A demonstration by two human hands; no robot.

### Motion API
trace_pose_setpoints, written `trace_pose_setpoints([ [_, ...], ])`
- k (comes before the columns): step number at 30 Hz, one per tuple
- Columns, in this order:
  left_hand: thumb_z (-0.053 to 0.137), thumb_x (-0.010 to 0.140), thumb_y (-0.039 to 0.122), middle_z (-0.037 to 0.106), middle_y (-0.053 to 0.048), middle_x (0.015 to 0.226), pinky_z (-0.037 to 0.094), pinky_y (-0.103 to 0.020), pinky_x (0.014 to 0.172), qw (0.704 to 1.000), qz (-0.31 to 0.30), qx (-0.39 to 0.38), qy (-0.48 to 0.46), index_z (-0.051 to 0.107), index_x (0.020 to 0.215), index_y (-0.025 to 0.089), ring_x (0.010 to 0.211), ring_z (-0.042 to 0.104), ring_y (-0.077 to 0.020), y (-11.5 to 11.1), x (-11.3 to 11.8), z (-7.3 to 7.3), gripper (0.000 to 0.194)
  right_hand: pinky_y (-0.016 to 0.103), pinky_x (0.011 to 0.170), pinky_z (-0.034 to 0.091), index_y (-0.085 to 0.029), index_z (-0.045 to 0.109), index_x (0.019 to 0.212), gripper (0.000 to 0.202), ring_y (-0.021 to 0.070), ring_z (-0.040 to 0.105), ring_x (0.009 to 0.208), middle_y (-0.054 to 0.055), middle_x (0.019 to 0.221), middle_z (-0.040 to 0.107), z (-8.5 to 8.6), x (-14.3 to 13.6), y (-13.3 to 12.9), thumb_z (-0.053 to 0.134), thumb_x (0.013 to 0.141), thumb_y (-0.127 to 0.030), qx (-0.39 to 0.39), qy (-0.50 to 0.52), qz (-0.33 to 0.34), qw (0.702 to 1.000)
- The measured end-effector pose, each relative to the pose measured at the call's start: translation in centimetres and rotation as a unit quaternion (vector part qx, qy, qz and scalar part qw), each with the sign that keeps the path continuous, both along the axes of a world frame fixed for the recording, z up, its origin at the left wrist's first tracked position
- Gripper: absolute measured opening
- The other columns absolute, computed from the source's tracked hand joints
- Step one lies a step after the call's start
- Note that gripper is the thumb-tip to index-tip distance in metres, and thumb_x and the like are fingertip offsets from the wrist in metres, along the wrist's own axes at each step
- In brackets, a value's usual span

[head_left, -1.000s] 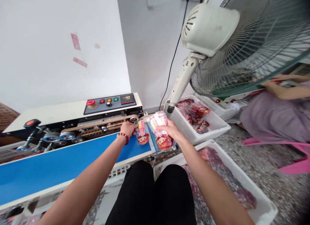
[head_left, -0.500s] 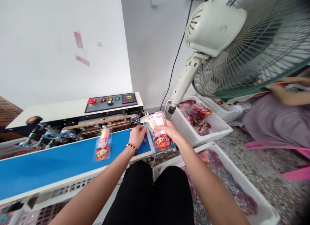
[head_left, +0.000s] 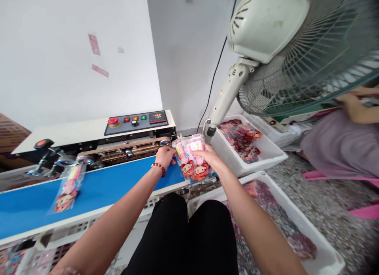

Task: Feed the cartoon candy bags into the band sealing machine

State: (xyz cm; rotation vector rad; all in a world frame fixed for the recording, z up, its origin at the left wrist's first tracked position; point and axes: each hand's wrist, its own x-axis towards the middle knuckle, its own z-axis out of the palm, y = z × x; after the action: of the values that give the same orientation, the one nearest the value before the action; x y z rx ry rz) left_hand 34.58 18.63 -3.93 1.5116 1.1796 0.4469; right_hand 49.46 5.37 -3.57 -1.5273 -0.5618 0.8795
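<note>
My right hand (head_left: 209, 156) grips a small stack of clear packets (head_left: 200, 170) at the right end of the blue belt. Each packet shows pink and yellow strips above a red-haired cartoon figure. One packet (head_left: 187, 168) sticks out to the left of the stack. At its upper left edge, my left hand (head_left: 166, 156) has its fingers pinched together, their tips partly hidden. Another packet (head_left: 67, 192) lies flat and slanted on the blue belt (head_left: 118, 184), its upper end close to the machine's rollers.
Behind the belt stands the sealing machine's control panel (head_left: 136, 123) with a red button. A large fan (head_left: 266, 30) leans over white tubs (head_left: 275, 154) of packets at right. One more tub (head_left: 322, 243) sits beside my legs. Behind the fan, another person's arm (head_left: 352, 105) shows.
The packet on the belt has travelled left. One packet now juts out leftward from the stack in my right hand, and my left hand has shifted slightly up and left.
</note>
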Motion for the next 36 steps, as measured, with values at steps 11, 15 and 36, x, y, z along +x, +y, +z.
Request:
trace_pose_setpoints([
  [11, 0.064, 0.072, 0.023, 0.050, -0.002, 0.037, 0.038, -0.027, 0.050, 0.989, -0.003, 0.084, 0.121, 0.063, 0.051, 0.021, 0.041, 0.051, -0.0170, 3.2, -3.9, 1.3, 0.021, 0.035, 0.075, 0.058, -0.018, 0.072, 0.096, 0.045, 0.0234, 0.073, 0.079, 0.004, 0.091, 0.079, -0.2, -0.3, 0.0, 0.085, 0.055, -0.032, 0.012, 0.003, -0.018, 1.000],
  [15, 0.065, 0.079, 0.033, 0.070, -0.006, 0.066, 0.044, -0.028, 0.059, 0.963, 0.059, 0.211, 0.158, 0.067, 0.071, 0.021, 0.061, 0.064, -0.0213, 1.7, -8.3, 1.7, 0.015, 0.037, 0.073, 0.059, -0.018, 0.072, 0.093, 0.042, 0.0239, 0.073, 0.076, 0.004, 0.087, 0.078, -0.1, -0.4, -0.1, 0.084, 0.055, -0.030, 0.021, 0.019, -0.008, 1.000],
  [36, 0.065, 0.077, 0.026, 0.061, 0.002, 0.083, 0.043, -0.022, 0.049, 0.977, -0.070, 0.132, -0.155, 0.058, 0.095, 0.021, 0.053, 0.053, -0.0087, -2.8, -0.6, 1.9, 0.020, 0.033, 0.079, 0.055, -0.020, 0.070, 0.106, 0.048, 0.0229, 0.069, 0.087, 0.004, 0.101, 0.076, -0.6, -1.3, -0.8, 0.082, 0.064, -0.040, 0.042, -0.081, -0.005, 0.996],
])
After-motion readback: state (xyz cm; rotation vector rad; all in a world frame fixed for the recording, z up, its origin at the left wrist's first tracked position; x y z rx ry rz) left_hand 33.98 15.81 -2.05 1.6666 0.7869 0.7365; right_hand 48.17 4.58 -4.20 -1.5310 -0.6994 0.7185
